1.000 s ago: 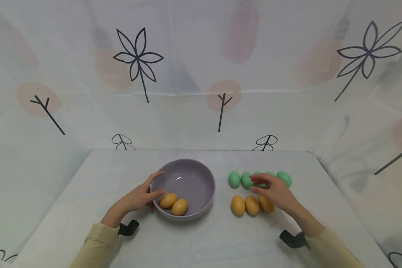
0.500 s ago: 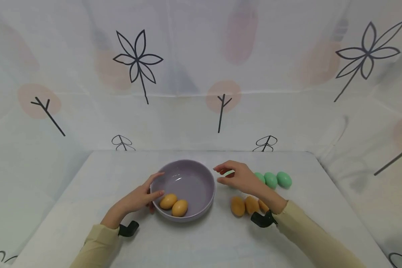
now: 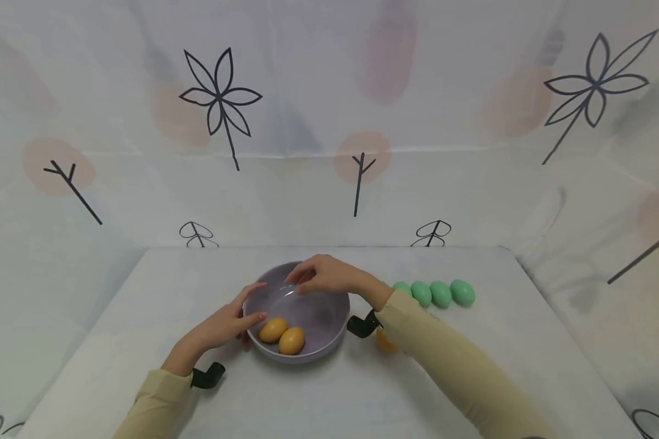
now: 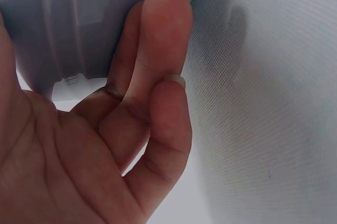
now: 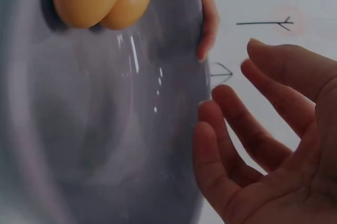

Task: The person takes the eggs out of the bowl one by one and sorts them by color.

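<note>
A purple bowl (image 3: 329,320) stands on the white table with two orange-yellow eggs (image 3: 291,341) at its near left inside. My left hand (image 3: 227,323) holds the bowl's left side, thumb and index finger over the rim. In the left wrist view its other fingers (image 4: 166,34) bend against the outer wall. Over the bowl's far part hovers my right hand (image 3: 329,275), palm down. The right wrist view shows nothing between its spread, loosely bent fingers (image 5: 208,145).
Several green eggs (image 3: 440,294) lie in a row to the right of the bowl, the leftmost covered by my right arm. Another orange-yellow egg (image 3: 385,341) peeks out beside the right sleeve (image 3: 445,353), which hides its neighbours. A patterned white cloth (image 3: 307,201) rises behind the table.
My right hand has moved left from above the eggs on the table to over the bowl, its sleeve now covering most of the orange-yellow row. The left hand and bowl have stayed put.
</note>
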`<control>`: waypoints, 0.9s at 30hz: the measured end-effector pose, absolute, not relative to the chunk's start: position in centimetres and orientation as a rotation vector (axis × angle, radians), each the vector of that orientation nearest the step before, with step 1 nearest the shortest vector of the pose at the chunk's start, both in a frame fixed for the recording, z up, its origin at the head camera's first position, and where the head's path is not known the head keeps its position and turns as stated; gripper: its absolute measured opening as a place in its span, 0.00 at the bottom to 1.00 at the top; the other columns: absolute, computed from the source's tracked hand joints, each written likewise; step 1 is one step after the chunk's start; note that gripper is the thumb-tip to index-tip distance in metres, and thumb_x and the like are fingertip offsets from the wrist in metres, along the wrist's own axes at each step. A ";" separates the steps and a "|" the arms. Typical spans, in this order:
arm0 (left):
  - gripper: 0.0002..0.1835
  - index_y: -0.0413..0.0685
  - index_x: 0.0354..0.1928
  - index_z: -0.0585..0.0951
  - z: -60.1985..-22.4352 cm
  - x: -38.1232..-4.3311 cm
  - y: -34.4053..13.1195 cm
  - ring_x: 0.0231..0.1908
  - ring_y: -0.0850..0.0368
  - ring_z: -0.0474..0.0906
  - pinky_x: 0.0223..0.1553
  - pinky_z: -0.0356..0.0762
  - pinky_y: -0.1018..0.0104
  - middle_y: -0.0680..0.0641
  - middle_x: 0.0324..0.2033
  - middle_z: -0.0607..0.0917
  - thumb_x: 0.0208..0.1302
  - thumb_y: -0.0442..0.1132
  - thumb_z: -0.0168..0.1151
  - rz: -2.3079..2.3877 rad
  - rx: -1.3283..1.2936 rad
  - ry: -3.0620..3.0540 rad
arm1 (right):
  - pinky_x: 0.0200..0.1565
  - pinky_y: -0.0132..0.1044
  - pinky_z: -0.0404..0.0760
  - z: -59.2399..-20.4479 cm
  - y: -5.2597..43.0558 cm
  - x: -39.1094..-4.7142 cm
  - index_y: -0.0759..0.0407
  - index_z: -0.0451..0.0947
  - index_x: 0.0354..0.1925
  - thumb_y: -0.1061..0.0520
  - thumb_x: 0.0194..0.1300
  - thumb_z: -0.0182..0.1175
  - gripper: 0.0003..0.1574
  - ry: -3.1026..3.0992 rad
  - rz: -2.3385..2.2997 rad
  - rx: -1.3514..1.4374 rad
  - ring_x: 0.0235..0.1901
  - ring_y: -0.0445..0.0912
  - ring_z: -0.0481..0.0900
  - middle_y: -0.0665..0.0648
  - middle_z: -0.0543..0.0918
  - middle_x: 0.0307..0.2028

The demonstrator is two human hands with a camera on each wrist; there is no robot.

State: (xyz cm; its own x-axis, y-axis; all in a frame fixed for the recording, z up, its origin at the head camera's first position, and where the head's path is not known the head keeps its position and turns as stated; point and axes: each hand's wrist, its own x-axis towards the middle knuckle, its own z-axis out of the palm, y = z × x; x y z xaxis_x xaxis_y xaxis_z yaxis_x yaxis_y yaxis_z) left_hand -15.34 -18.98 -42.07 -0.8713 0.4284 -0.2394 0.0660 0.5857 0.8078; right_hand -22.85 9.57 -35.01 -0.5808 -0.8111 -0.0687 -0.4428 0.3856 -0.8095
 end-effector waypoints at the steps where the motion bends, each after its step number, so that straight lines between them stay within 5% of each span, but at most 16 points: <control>1: 0.39 0.68 0.78 0.46 -42.1 -15.3 -19.0 0.25 0.48 0.81 0.38 0.72 0.55 0.45 0.23 0.83 0.74 0.56 0.54 1.205 0.396 2.403 | 0.52 0.38 0.76 -35.1 9.0 -23.0 0.60 0.81 0.58 0.55 0.67 0.64 0.23 2.172 -1.049 -1.073 0.49 0.41 0.81 0.58 0.84 0.54; 15: 0.38 0.66 0.77 0.47 -42.0 -15.3 -19.0 0.25 0.47 0.79 0.38 0.69 0.55 0.45 0.23 0.83 0.74 0.56 0.54 1.209 0.393 2.403 | 0.58 0.35 0.70 -36.9 3.1 -23.1 0.51 0.83 0.58 0.58 0.58 0.70 0.27 1.991 -0.695 -1.089 0.55 0.39 0.76 0.47 0.83 0.54; 27: 0.38 0.66 0.77 0.46 -41.9 -15.2 -18.9 0.25 0.47 0.80 0.39 0.70 0.55 0.45 0.22 0.83 0.74 0.56 0.54 1.211 0.398 2.405 | 0.51 0.33 0.73 -37.9 2.9 -22.6 0.50 0.86 0.52 0.57 0.57 0.72 0.22 2.011 -0.695 -1.046 0.45 0.38 0.78 0.45 0.85 0.46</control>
State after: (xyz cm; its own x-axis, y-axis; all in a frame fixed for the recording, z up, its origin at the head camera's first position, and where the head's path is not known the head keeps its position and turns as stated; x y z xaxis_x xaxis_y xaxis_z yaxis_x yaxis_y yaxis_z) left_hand -15.18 -18.90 -41.88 -0.8724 0.4284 -0.2354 0.0662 0.5807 0.8114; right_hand -22.56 2.93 -37.92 -0.3827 -0.8471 -0.3688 -0.4387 0.5179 -0.7344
